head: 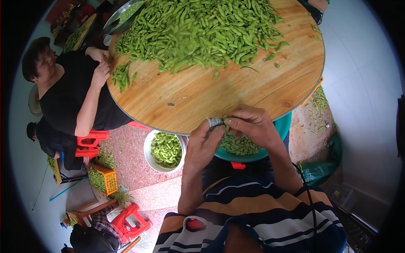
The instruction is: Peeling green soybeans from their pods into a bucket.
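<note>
My left hand (205, 142) and my right hand (253, 123) meet at the near edge of the round wooden table (190, 104). Between their fingertips is a green soybean pod (226, 120), pinched by my right thumb and fingers. A pale printed wrapping (215, 121) covers a fingertip of my left hand, whose fingers are bent against the pod. Beneath my hands a teal basin (264, 154) holds shelled green beans (242, 146). A large heap of soybean pods (196, 34) covers the far part of the table.
A white bucket (146, 151) with pods stands on the floor at left. A co-worker (76, 85) in black sits at the table's left, beside a small pod pile (121, 77). Red stools (131, 223), an orange crate (110, 181) and a green sack (318, 172) are around.
</note>
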Demonstrator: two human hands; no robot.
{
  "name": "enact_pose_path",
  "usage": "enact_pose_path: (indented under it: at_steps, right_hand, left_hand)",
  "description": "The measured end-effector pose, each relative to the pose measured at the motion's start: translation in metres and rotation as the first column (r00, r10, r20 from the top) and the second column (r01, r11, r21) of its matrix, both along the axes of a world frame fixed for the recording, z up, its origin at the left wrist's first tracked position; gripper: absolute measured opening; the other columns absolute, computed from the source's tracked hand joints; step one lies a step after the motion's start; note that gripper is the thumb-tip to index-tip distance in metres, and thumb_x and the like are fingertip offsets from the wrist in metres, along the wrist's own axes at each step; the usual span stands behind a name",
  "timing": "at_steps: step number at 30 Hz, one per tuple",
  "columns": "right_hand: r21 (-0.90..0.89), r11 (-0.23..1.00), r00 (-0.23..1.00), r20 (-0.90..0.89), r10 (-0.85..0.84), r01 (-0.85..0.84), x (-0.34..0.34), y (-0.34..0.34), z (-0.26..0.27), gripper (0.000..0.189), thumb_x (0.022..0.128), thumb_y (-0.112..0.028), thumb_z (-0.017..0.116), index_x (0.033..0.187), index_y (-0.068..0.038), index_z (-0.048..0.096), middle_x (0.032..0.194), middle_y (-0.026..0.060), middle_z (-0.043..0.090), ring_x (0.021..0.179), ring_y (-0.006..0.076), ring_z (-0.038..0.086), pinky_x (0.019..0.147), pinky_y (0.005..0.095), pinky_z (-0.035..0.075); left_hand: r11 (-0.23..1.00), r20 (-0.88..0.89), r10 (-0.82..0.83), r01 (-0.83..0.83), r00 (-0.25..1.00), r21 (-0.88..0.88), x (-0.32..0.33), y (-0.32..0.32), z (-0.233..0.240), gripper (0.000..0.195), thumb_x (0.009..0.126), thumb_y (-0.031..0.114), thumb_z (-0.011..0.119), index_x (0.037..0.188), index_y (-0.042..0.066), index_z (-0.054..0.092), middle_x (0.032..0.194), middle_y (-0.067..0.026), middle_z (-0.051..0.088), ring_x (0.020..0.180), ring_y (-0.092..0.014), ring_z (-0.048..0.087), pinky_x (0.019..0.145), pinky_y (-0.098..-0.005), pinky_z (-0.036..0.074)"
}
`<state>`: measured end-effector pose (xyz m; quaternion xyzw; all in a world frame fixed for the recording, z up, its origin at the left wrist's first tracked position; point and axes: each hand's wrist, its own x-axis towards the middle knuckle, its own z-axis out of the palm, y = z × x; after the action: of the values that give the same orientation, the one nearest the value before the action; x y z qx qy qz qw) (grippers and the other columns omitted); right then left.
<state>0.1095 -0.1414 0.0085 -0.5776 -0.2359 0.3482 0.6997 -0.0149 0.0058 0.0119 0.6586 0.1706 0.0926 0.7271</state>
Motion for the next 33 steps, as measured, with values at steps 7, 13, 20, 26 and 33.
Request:
enact_pose_path:
  at_steps: [7, 13, 20, 26, 33]
  right_hand:
    - [0.024, 1.000, 1.000, 0.011, 0.015, -0.015, 0.002, 0.000, 0.001, 0.015, 0.097, -0.012, 0.069, 0.104, -0.001, 0.075, 0.089, 0.0047, 0.067, 0.077, 0.0106, 0.067, 0.057, 0.0242, 0.056]
    - [0.032, 0.999, 0.998, 0.059, 0.010, -0.012, 0.003, 0.000, 0.003, 0.015, 0.098, -0.012, 0.068, 0.105, -0.001, 0.075, 0.088, 0.0049, 0.064, 0.075, 0.0108, 0.066, 0.057, 0.0239, 0.056]
    - [0.034, 0.999, 0.996, 0.088, 0.010, -0.013, 0.002, -0.002, 0.004, 0.015, 0.098, -0.011, 0.068, 0.105, 0.001, 0.074, 0.089, 0.0055, 0.063, 0.074, 0.0108, 0.065, 0.059, 0.0241, 0.057]
    - [0.071, 0.997, 0.995, 0.099, -0.005, -0.002, 0.001, 0.000, 0.002, 0.019, 0.098, -0.011, 0.068, 0.108, 0.005, 0.071, 0.090, 0.0065, 0.064, 0.073, 0.0113, 0.065, 0.060, 0.0247, 0.057]
    - [0.059, 0.997, 0.999, -0.007, -0.041, 0.041, -0.008, -0.006, -0.004, 0.031, 0.095, -0.010, 0.071, 0.122, 0.005, 0.065, 0.100, 0.0078, 0.069, 0.081, 0.0106, 0.067, 0.066, 0.0253, 0.057]
  left_hand:
    - [0.995, 0.079, -0.008, 0.016, 0.997, -0.101, 0.001, 0.001, -0.001, 0.011, 0.101, 0.008, 0.059, 0.107, 0.001, 0.065, 0.067, 0.0043, 0.052, 0.055, -0.003, 0.044, 0.047, -0.0212, 0.034]
    - [0.997, 0.066, 0.006, -0.001, 0.998, -0.082, 0.003, -0.001, -0.002, 0.011, 0.102, 0.008, 0.058, 0.109, 0.002, 0.064, 0.067, 0.0053, 0.051, 0.054, -0.002, 0.042, 0.047, -0.0210, 0.032]
    - [0.999, 0.076, 0.007, -0.003, 0.997, -0.045, 0.003, -0.003, 0.000, 0.009, 0.101, 0.006, 0.058, 0.106, 0.002, 0.065, 0.070, 0.0065, 0.052, 0.060, -0.001, 0.043, 0.053, -0.0198, 0.033]
    - [1.000, 0.107, 0.017, -0.014, 0.994, -0.022, 0.002, -0.004, 0.000, 0.009, 0.101, 0.005, 0.058, 0.107, 0.002, 0.065, 0.075, 0.0064, 0.054, 0.065, -0.001, 0.044, 0.056, -0.0199, 0.034]
    - [0.985, 0.084, 0.155, -0.161, 0.984, 0.068, 0.004, -0.015, 0.001, 0.012, 0.101, 0.006, 0.060, 0.110, 0.001, 0.065, 0.080, 0.0057, 0.058, 0.069, -0.001, 0.047, 0.060, -0.0196, 0.039]
